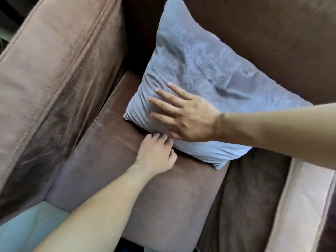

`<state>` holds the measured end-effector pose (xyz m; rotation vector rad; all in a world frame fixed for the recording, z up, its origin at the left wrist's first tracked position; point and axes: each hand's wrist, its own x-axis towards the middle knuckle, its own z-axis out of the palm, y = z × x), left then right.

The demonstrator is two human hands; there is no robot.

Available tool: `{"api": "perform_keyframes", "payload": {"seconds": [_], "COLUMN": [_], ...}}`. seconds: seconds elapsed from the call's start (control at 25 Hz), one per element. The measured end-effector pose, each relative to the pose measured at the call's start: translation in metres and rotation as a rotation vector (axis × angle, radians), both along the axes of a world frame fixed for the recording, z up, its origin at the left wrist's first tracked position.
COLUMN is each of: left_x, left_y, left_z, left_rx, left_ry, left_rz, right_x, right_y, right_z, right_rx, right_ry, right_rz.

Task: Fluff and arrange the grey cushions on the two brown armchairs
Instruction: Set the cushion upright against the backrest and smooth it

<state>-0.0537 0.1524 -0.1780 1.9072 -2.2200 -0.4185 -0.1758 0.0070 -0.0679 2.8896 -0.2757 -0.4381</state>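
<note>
A grey cushion (196, 70) leans against the backrest of a brown armchair (163, 197), its lower edge resting on the seat. My right hand (185, 113) lies flat on the cushion's lower front face, fingers spread, holding nothing. My left hand (156, 151) rests on the seat at the cushion's bottom edge, its fingers curled and tucked toward the underside of that edge. Whether those fingers pinch the fabric is hidden. Only one armchair and one cushion are in view.
The left armrest (54, 79) rises broad and padded beside the seat. The right armrest (300, 206) runs along the lower right. A pale floor patch (27, 228) shows at the bottom left, in front of the chair.
</note>
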Motion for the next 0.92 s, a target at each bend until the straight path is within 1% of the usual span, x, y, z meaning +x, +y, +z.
{"api": "perform_keyframes", "payload": {"seconds": [0.04, 0.2, 0.24, 0.32, 0.36, 0.4, 0.48, 0.56, 0.6, 0.68, 0.8, 0.88, 0.92], "left_x": [-0.017, -0.052, -0.054, -0.059, -0.068, -0.079, -0.109, -0.141, -0.155, -0.17, -0.165, -0.159, -0.162], "left_y": [-0.004, -0.018, -0.013, 0.0, 0.008, 0.014, 0.018, 0.012, 0.007, 0.002, 0.016, 0.031, 0.039], "left_z": [0.0, 0.002, 0.005, 0.018, 0.025, 0.031, 0.038, 0.034, 0.03, 0.017, 0.008, 0.014, 0.019], "left_rx": [0.083, 0.398, 0.461, 0.549, 0.569, 0.595, 0.64, 0.681, 0.717, 0.839, 0.98, 0.96, 0.92], "left_ry": [-0.021, -0.162, -0.189, -0.219, -0.223, -0.205, -0.079, 0.014, 0.028, 0.015, -0.113, -0.162, -0.157], "left_rz": [-0.032, 0.107, 0.118, 0.137, 0.093, 0.004, -0.231, -0.408, -0.418, -0.315, -0.144, -0.113, -0.156], "right_x": [-0.023, -0.122, -0.14, -0.162, -0.17, -0.176, -0.19, -0.206, -0.219, -0.25, -0.297, -0.306, -0.308], "right_y": [-0.011, -0.057, -0.051, -0.011, 0.019, 0.048, 0.087, 0.085, 0.073, 0.046, 0.021, 0.024, 0.03], "right_z": [0.002, 0.029, 0.036, 0.036, 0.027, 0.011, -0.021, -0.03, -0.026, -0.006, 0.032, 0.046, 0.048], "right_rx": [-0.011, -0.106, -0.126, -0.156, -0.132, -0.083, -0.01, 0.004, -0.005, -0.028, -0.053, -0.09, -0.1], "right_ry": [-0.013, -0.064, -0.087, -0.136, -0.119, -0.083, 0.014, 0.073, 0.055, 0.019, -0.002, -0.072, -0.123], "right_rz": [-0.016, -0.125, -0.174, -0.253, -0.243, -0.216, -0.163, -0.208, -0.241, -0.317, -0.472, -0.673, -0.756]}}
